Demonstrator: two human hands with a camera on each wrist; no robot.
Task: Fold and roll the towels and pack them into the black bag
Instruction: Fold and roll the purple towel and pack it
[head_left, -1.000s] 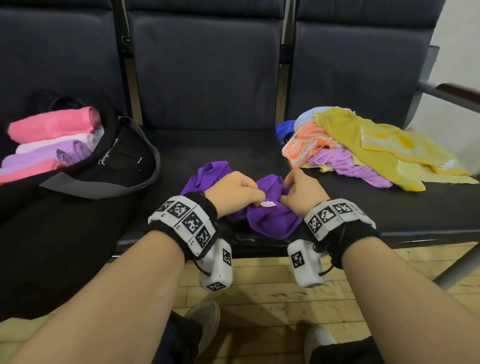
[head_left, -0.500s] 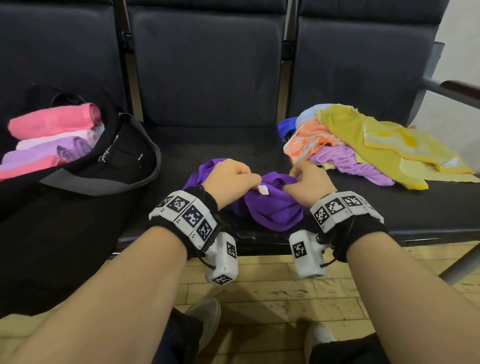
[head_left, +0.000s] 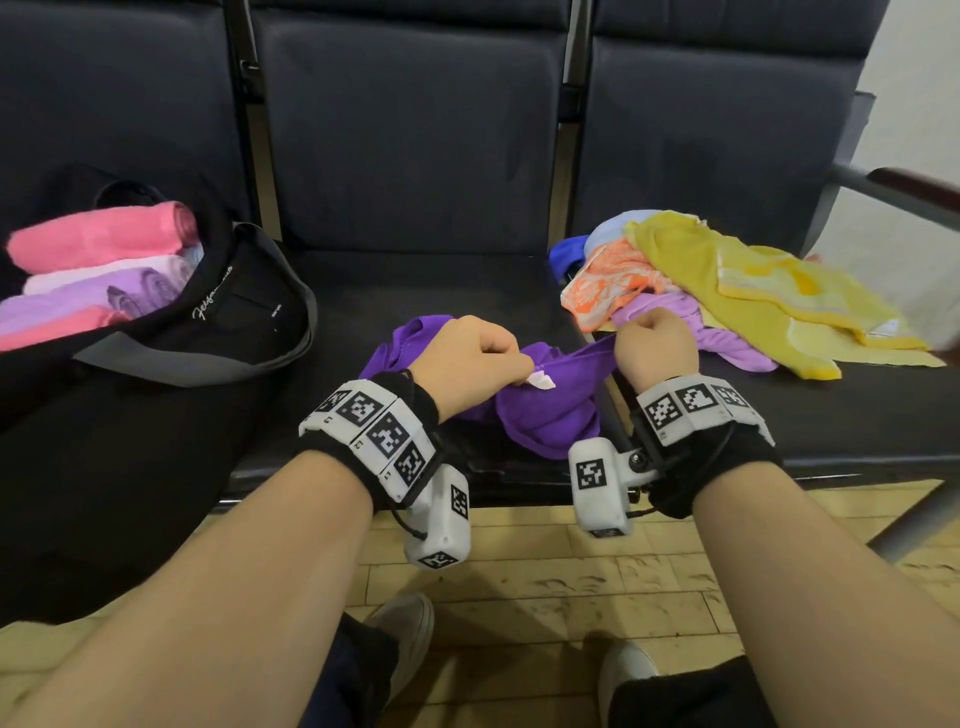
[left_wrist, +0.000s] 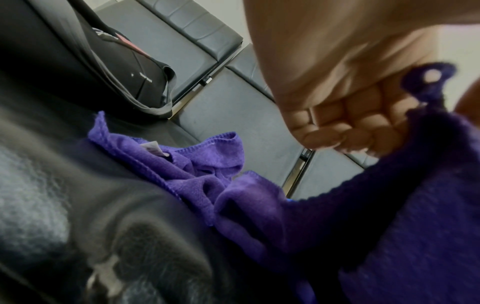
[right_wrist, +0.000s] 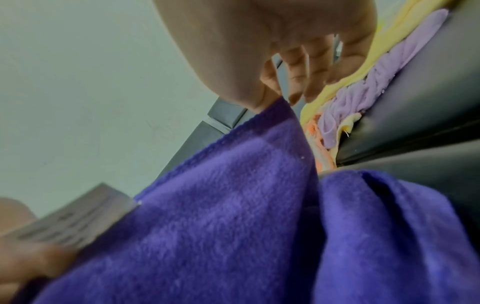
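Observation:
A crumpled purple towel (head_left: 545, 410) lies at the front of the middle seat, with a white label on its edge. My left hand (head_left: 472, 358) pinches the towel's edge beside that label; in the left wrist view my left hand (left_wrist: 348, 127) is curled on the purple towel (left_wrist: 259, 205). My right hand (head_left: 657, 343) pinches the same edge further right, and the cloth runs taut between the two. In the right wrist view my right hand (right_wrist: 280, 86) grips a corner of the purple towel (right_wrist: 233, 205). The black bag (head_left: 171, 353) stands open on the left seat.
Several rolled pink and lilac towels (head_left: 98, 270) sit inside the bag. A loose heap of yellow, orange, lilac and blue towels (head_left: 727, 291) covers the right seat, just beyond my right hand. A metal armrest (head_left: 893, 192) juts out at far right. Wooden floor lies below.
My hands have drawn apart, the right one moving right toward the towel heap, stretching the purple towel's edge between them. The left hand keeps hold near the label.

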